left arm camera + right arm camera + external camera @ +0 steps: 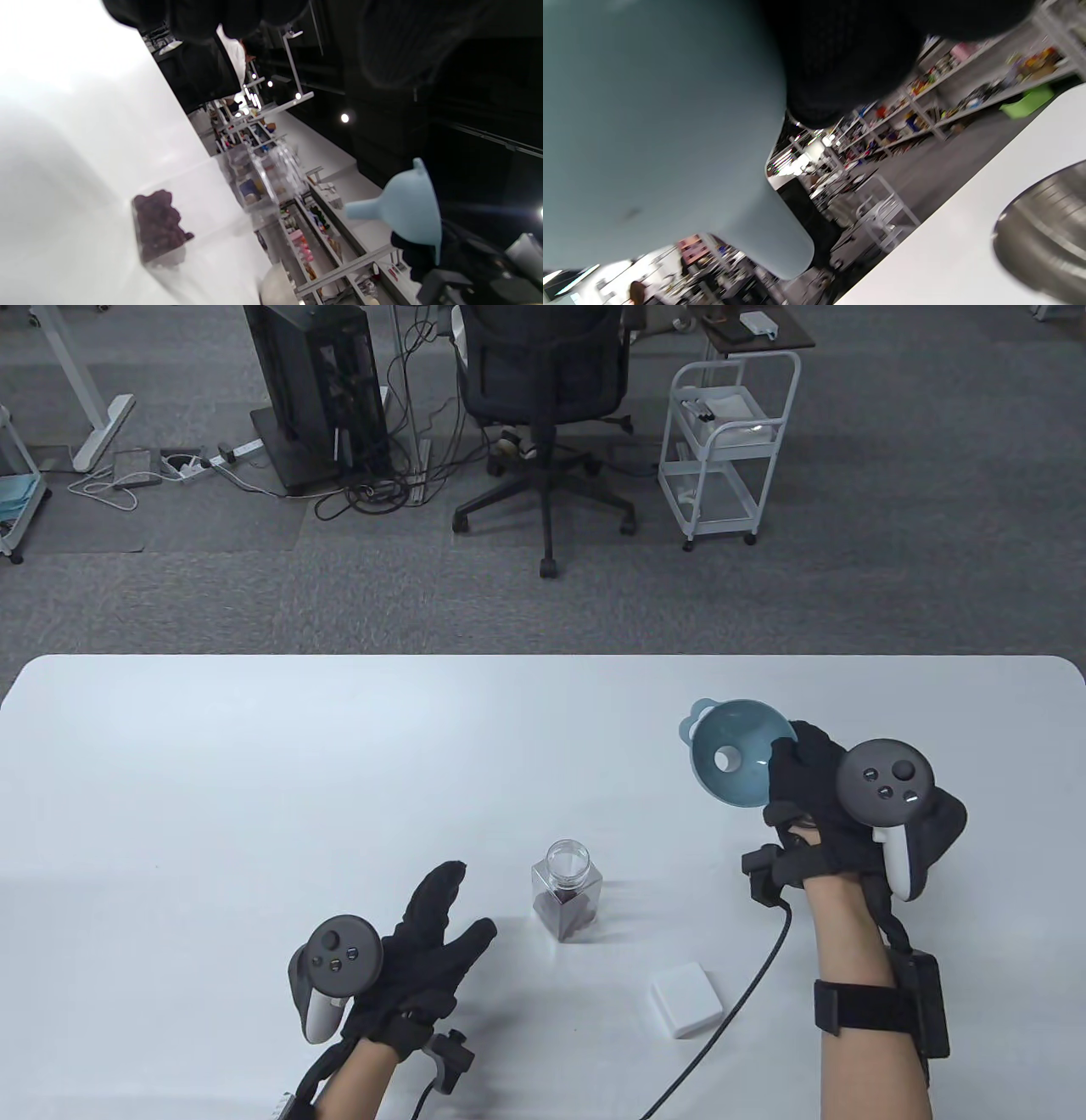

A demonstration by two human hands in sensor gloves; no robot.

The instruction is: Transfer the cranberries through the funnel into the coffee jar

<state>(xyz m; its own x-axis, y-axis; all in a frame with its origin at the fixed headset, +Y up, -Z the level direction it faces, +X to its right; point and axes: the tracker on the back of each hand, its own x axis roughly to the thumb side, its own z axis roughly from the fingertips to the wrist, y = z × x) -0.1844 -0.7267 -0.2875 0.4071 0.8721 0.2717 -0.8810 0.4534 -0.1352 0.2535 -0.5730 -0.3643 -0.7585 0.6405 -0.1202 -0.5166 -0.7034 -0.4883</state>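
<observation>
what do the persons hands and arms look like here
Both hands, left hand and right hand, wear black fabric gloves with bare forearms. Each back carries a dark grey round tracker with buttons and a white handle. Black wrist straps; a black cable trails from the right wrist.

From my remote station: grey carpet floor (891, 560) beyond the white table (254, 780). Black office chair (543, 398), white wheeled cart (730, 449), dark equipment tower (318, 390) with cables (382, 487). Wrist views show stocked shelving (967, 97).
</observation>
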